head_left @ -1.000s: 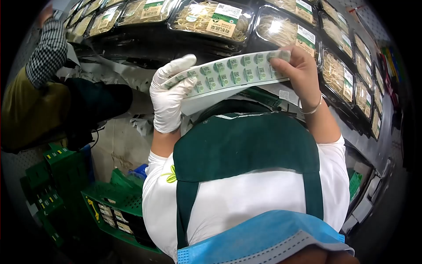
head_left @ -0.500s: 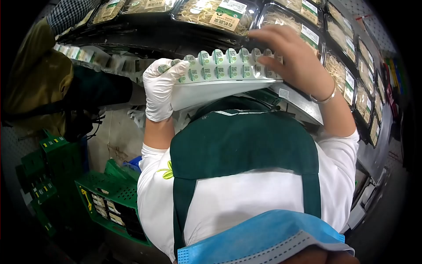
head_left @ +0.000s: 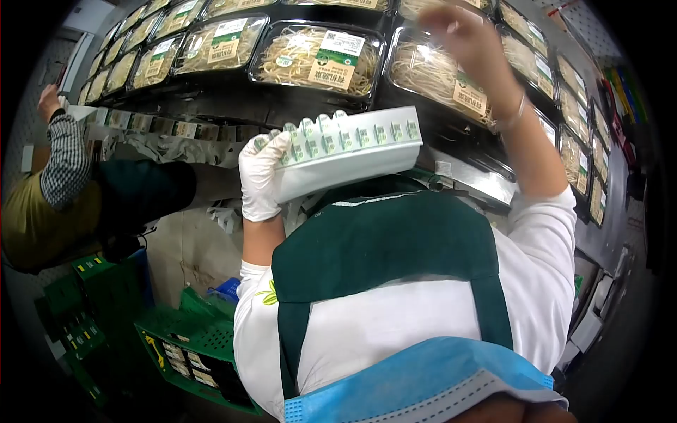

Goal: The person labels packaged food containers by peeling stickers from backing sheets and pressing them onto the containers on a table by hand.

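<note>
My left hand (head_left: 259,176), in a white glove, pinches the left end of a sheet of round green-and-white stickers (head_left: 345,141). Several stickers on its upper edge curl up from the backing. My bare right hand (head_left: 469,46) is raised over the packs at the upper right, its fingers bent and smeared by motion; whether a sticker is between them is too blurred to tell. Below that hand sits a black tray of sprouts (head_left: 430,74) under clear film, with a label. Another labelled sprout pack (head_left: 317,60) lies to its left, just beyond the sheet.
Rows of similar packs (head_left: 218,44) spread along the table (head_left: 613,225). At the left a co-worker (head_left: 63,169) in a checkered sleeve stands near a strip of labels (head_left: 162,127). Green crates (head_left: 183,331) stand on the floor at the lower left.
My right hand has left the sheet and moved up over the packs. My left hand still holds the sheet, whose right end is now free. The co-worker's hand has come lower.
</note>
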`<state>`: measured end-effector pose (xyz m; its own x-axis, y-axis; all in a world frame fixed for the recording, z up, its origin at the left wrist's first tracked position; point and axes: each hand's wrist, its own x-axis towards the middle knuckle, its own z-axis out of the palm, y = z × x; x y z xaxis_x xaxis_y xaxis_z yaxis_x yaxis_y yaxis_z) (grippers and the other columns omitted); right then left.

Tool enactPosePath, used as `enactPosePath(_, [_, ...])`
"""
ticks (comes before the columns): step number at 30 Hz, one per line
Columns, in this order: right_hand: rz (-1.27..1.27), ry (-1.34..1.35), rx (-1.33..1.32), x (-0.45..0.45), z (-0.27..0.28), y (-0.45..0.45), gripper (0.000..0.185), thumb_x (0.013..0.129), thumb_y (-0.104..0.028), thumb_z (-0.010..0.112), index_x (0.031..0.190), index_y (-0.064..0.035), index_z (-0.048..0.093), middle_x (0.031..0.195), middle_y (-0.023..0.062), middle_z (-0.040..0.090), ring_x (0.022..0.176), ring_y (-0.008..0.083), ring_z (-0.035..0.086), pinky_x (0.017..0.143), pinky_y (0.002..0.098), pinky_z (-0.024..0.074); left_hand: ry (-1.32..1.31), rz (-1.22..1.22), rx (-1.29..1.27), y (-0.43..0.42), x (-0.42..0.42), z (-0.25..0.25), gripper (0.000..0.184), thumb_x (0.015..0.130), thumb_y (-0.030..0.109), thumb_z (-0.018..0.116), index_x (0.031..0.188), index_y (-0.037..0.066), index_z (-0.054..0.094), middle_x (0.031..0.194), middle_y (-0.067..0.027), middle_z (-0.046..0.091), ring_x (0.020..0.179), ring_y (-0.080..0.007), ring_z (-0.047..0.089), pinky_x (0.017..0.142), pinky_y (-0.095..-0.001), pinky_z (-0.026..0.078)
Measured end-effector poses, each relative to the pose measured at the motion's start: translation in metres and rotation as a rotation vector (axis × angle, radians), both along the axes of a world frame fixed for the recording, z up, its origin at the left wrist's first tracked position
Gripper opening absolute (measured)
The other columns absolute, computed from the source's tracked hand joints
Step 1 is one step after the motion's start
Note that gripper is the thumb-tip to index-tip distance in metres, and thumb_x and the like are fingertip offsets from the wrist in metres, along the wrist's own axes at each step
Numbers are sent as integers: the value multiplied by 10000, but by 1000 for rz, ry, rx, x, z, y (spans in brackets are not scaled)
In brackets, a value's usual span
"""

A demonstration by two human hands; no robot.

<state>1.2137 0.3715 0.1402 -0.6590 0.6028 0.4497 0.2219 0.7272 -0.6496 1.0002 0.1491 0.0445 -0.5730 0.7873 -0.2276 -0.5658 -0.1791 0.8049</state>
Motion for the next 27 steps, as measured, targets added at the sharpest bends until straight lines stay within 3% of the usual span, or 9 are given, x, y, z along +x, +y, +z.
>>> enactPosePath(4, [-171, 163, -373, -6, -34, 109, 603, 648, 12, 627, 1195, -9, 376, 1045, 171, 480, 888, 234, 518, 751, 328, 451, 59, -52, -51, -12, -12, -11, 170, 709, -49, 645, 655, 71, 538, 752, -35, 604, 676, -99, 574, 623, -226, 466])
enactPosePath(6, [-382, -13, 216, -10, -53, 119, 607, 631, 22, 604, 1192, -7, 373, 1070, 198, 466, 925, 283, 506, 779, 355, 442, 53, -37, -57, -15, -13, -10, 176, 712, -62, 632, 648, 70, 533, 752, -40, 601, 695, -110, 579, 635, -233, 472])
enactPosePath(10, [-447, -114, 366, -18, -59, 119, 615, 634, -32, 590, 1205, -19, 360, 1091, 234, 457, 970, 351, 478, 828, 383, 416, -24, 5, -56, -19, -17, -13, 186, 708, -88, 609, 645, 68, 532, 732, -45, 593, 706, -137, 587, 655, -253, 486])
enactPosePath(12, [-577, -334, 113, -17, -50, 114, 589, 666, -118, 580, 1202, -15, 359, 1121, 252, 436, 1003, 380, 448, 878, 410, 374, -26, -12, -74, -23, -19, -15, 174, 707, -80, 616, 652, 66, 538, 737, -41, 594, 705, -132, 586, 647, -249, 482])
enactPosePath(13, [-577, -339, 510, -4, -58, 125, 618, 680, -211, 598, 1203, 1, 348, 1131, 250, 434, 1008, 391, 441, 895, 430, 347, -28, -19, -80, -25, -20, -15, 174, 707, -80, 616, 652, 66, 538, 737, -41, 594, 705, -132, 586, 647, -249, 482])
enactPosePath(16, [-861, -510, 675, 39, -65, 149, 643, 668, -189, 656, 1197, 13, 350, 1099, 208, 450, 976, 336, 469, 859, 389, 384, -4, -22, -105, -31, -26, -16, 158, 708, -67, 626, 660, 59, 545, 744, -39, 597, 693, -124, 581, 630, -244, 478])
enactPosePath(18, [-412, 122, -213, 48, -42, 103, 571, 687, -74, 637, 1188, -13, 370, 1086, 151, 440, 890, 218, 504, 739, 304, 444, 41, -31, -99, -27, -25, -24, 148, 707, -57, 633, 666, 56, 548, 744, -36, 599, 673, -116, 575, 613, -239, 473])
enactPosePath(20, [-247, 192, -653, 34, -19, 22, 551, 689, 10, 614, 1185, -38, 378, 1058, 120, 442, 821, 123, 500, 638, 235, 452, 17, -62, -96, -26, -29, -26, 150, 708, -57, 634, 659, 54, 545, 736, -36, 600, 655, -112, 571, 608, -236, 473])
enactPosePath(27, [-549, -165, -44, -5, -32, -40, 516, 676, -15, 601, 1151, -35, 400, 1053, 160, 451, 808, 227, 547, 666, 307, 464, 64, -195, -98, -22, -37, -21, 201, 712, -37, 645, 605, 68, 511, 695, -30, 587, 618, -91, 550, 579, -214, 452])
